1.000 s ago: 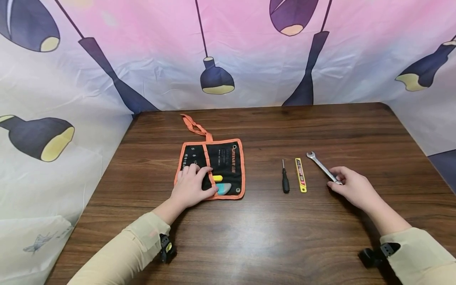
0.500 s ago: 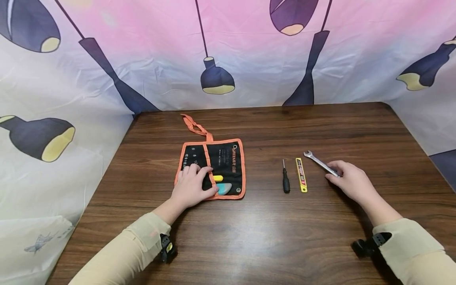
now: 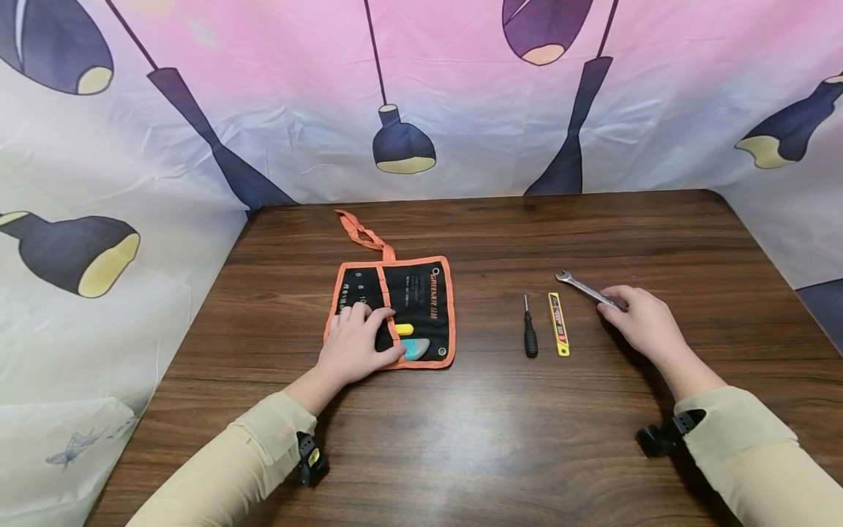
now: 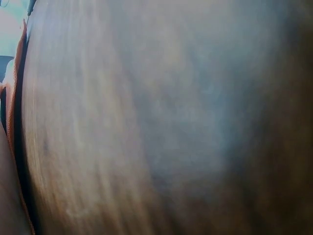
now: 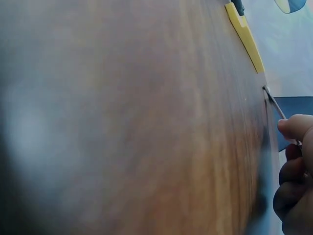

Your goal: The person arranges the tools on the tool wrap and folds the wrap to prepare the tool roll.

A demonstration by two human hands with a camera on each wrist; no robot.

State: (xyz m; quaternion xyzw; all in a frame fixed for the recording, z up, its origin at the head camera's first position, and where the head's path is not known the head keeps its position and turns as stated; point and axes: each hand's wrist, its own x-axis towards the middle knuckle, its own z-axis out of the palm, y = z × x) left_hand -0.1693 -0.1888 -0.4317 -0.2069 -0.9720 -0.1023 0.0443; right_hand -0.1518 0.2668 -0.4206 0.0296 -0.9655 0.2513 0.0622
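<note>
Wrench, just one, in the right hand, one screwdriver nearby

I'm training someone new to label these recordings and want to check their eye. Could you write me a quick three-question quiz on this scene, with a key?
1. True or false: the left hand is touching the orange-edged pouch.

2. In the head view, what lies between the black-handled screwdriver and the right hand?
A) the pouch
B) a slim yellow item
C) the left hand

3. Fill in the blank: the right hand holds a silver ____.

Key: 1. True. 2. B. 3. Wrench.
</note>
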